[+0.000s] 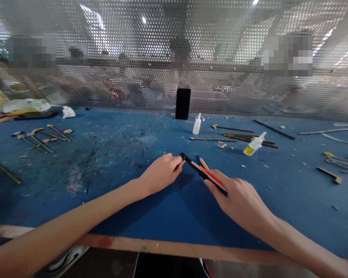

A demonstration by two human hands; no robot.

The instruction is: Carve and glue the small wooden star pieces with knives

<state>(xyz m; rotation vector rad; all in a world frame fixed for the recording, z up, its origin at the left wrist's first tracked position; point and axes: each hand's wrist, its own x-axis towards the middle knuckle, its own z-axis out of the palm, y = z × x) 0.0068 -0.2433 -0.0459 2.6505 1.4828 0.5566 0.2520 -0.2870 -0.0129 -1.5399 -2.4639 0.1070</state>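
Note:
My right hand is closed around a black and orange utility knife, which points up and to the left. Its dark tip end meets the fingertips of my left hand. Those fingers are pinched on a small tan piece, mostly hidden, that looks like wood. Just behind the knife, a light wooden strip shows in part. Farther back stand a small white glue bottle and a second glue bottle with a yellow label, leaning to the right.
Thin brown sticks lie beyond my right hand. Several hammer-shaped stick pieces lie on the left of the blue tabletop. A black phone leans against the perforated metal screen. Wood chips are scattered about.

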